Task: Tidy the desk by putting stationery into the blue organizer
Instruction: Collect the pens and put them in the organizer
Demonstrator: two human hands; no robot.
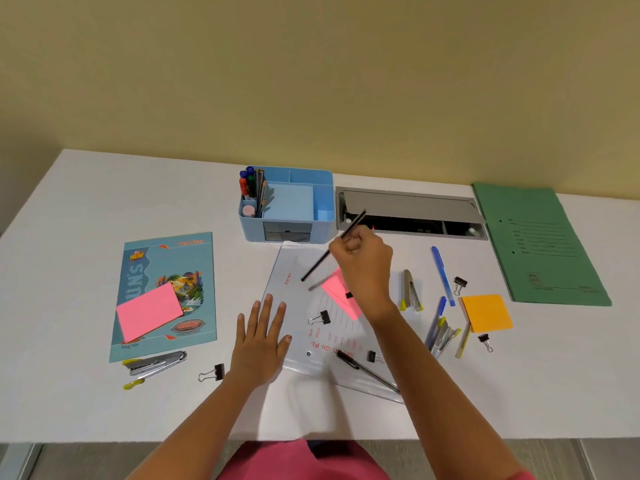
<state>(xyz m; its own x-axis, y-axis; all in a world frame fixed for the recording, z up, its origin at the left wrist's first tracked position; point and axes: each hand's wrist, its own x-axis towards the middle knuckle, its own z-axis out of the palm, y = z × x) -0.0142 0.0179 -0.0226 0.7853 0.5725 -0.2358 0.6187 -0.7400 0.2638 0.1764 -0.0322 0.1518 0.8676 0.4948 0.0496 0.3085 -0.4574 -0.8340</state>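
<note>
The blue organizer [323,216] stands at the back middle of the white desk, with markers [250,183] upright in its left compartment. Just right of and below it, my right hand [363,263] is shut on a thin black pencil [317,266], held above the desk and slanting down to the left. My left hand [261,337] lies flat and open on the desk, touching the left edge of a clear plastic folder [294,271]. On the folder lie a pink sticky pad [337,289], binder clips [322,317] and a black pen [367,370].
A notebook [166,268] with a pink sticky pad [149,311] lies at left, a stapler [156,363] and binder clip [213,372] below it. At right are blue pens [442,275], staplers [410,291], an orange sticky pad [486,313] and a green file [540,244]. A grey cable hatch [410,204] sits behind.
</note>
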